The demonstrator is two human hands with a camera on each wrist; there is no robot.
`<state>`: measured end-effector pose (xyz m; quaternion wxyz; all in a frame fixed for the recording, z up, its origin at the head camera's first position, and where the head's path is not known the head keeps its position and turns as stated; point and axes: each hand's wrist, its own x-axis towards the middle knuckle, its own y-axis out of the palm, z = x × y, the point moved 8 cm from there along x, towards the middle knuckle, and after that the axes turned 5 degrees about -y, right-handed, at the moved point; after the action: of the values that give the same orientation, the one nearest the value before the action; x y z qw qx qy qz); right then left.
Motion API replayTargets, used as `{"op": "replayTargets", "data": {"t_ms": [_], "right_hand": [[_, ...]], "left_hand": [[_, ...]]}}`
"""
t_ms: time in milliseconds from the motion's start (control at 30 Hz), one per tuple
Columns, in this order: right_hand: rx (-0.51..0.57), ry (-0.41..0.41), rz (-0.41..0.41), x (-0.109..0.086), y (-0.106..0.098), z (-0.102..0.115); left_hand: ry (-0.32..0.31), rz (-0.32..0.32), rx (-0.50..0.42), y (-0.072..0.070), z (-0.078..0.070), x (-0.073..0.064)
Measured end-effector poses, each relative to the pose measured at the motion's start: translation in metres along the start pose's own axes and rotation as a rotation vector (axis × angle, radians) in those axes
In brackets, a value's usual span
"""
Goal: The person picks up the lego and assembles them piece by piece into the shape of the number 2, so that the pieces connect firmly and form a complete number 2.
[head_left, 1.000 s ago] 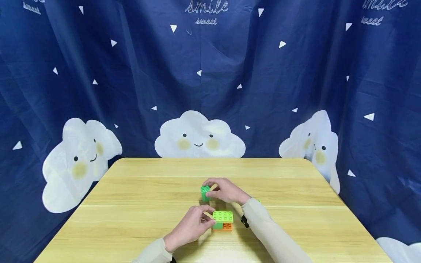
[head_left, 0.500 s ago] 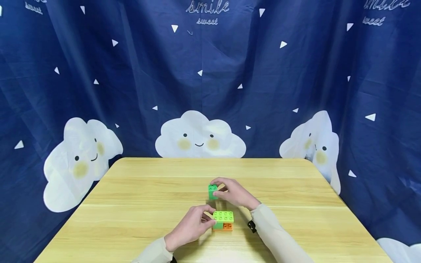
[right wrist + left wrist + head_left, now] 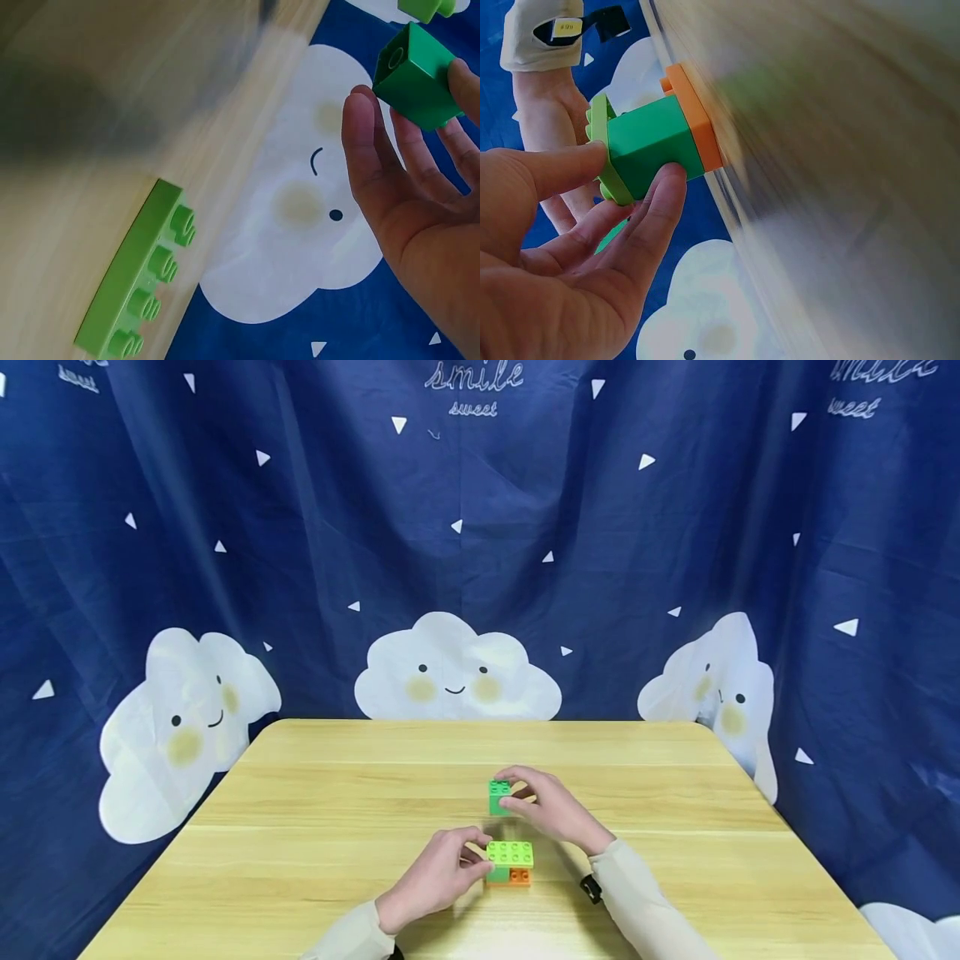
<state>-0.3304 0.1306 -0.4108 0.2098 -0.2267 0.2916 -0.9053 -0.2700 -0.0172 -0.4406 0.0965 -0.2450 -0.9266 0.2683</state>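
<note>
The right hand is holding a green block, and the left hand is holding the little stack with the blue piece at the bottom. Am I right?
Almost! The bottom piece is orange, not blue, as the left wrist view shows. The right hand does hold a green block, and the left hand does hold the little stack.

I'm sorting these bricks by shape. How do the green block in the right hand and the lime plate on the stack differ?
The green block is tall; the lime plate is thin. The block has four studs, the plate eight. The right hand holds the block; the plate tops the stack. Both carry round studs.
</note>
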Motion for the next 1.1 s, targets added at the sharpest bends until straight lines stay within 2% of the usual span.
{"op": "replayTargets", "data": {"t_ms": [233,500,867,1100], "right_hand": [[-0.003,-0.034,-0.039,-0.011,-0.005,0.006],[-0.029,-0.022,-0.088,-0.030,-0.006,0.013],[-0.054,-0.060,-0.163,-0.055,-0.009,0.020],[-0.062,-0.062,-0.162,-0.062,-0.007,0.021]], "left_hand": [[0.004,-0.012,0.001,0.000,0.001,0.000],[-0.019,-0.013,-0.022,0.001,0.003,0.000],[-0.005,-0.023,-0.011,0.001,0.001,0.000],[0.011,-0.023,-0.013,0.001,0.000,0.000]]}}
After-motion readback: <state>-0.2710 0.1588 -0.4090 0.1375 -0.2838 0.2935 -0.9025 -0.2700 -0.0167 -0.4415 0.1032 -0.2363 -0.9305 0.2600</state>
